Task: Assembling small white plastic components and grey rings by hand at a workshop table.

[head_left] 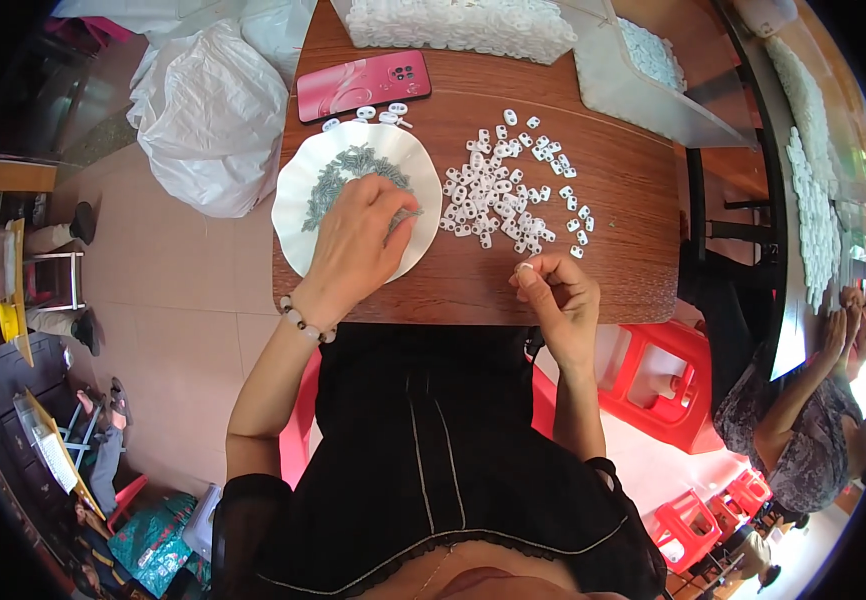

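Observation:
A white plate with a wavy rim (298,245) stands at the left of the brown table and holds a heap of small, thin grey metal pieces (328,188), perhaps springs or screws. Over this heap is my left hand (358,235), its fingers bent and drawn together among the pieces; what they pinch is hidden. Near the table's front edge, my right hand (561,300) pinches a small white plastic piece (525,267) between thumb and forefinger. Just beyond it lies a loose spread of white oval plastic pieces with dark holes (493,195).
A pink phone (363,85) lies behind the plate, beside several larger white pieces (389,116). Clear bins of white parts (463,28) line the back. A white plastic bag (213,120) is at the left. Red stools (658,385) and another person (803,430) are at the right.

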